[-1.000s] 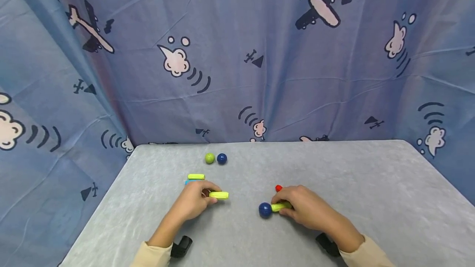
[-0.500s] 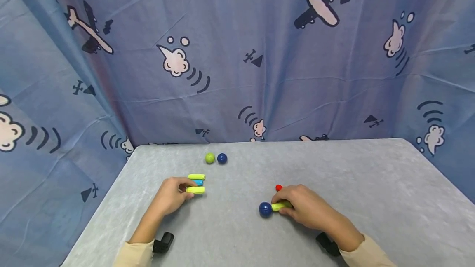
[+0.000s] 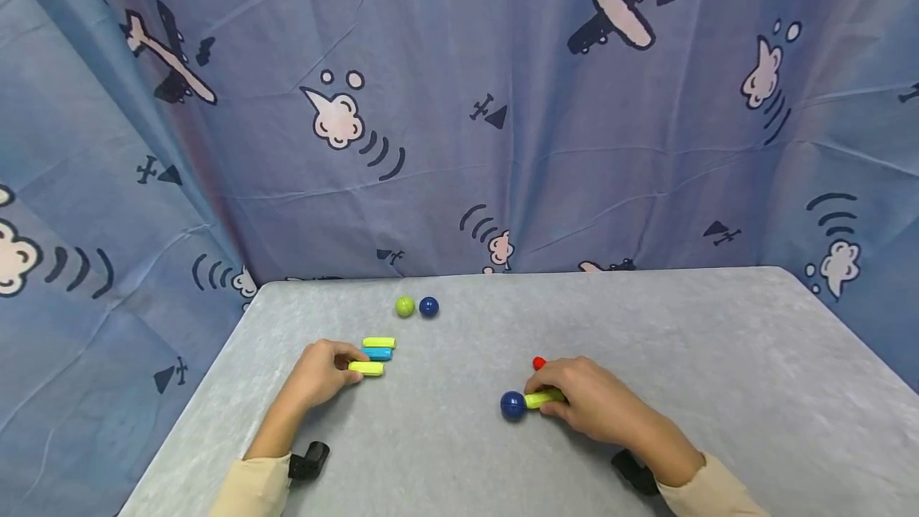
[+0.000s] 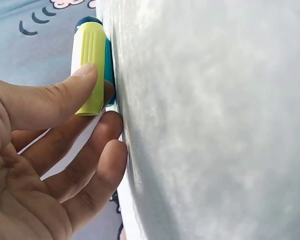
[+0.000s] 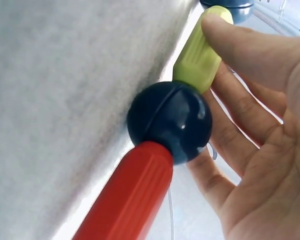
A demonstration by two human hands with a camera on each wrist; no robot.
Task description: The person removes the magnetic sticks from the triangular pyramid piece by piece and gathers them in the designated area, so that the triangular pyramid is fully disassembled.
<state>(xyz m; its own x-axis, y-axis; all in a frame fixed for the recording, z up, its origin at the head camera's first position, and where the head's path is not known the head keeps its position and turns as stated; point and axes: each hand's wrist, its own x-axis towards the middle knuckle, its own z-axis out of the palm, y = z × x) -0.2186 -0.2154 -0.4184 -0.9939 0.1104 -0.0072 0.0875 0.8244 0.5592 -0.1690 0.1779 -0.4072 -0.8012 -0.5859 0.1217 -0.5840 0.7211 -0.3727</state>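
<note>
My left hand (image 3: 321, 377) pinches a yellow-green ribbed rod (image 3: 366, 369) between thumb and fingers, low over the table beside a blue rod (image 3: 377, 354). A second yellow-green rod (image 3: 379, 342) lies just beyond the blue one. On the right, my right hand (image 3: 592, 401) pinches another yellow-green rod (image 5: 200, 55) that runs between two dark blue balls. One ball (image 3: 513, 405) shows left of the fingers in the head view; the other ball (image 5: 170, 120), hidden there, shows in the right wrist view. A red rod (image 5: 130, 195) joins that ball; only its red end (image 3: 539, 363) appears beyond the hand.
A green ball (image 3: 405, 306) and a loose dark blue ball (image 3: 428, 307) sit side by side near the table's back edge. A pale grey cloth covers the table (image 3: 459, 453). Behind it hangs a blue curtain (image 3: 445, 102) printed with airplanes.
My left hand has carried its yellow-green rod leftward, to the near side of the blue rod, then slid it slightly further left. The right hand and its joined pieces have stayed put.
</note>
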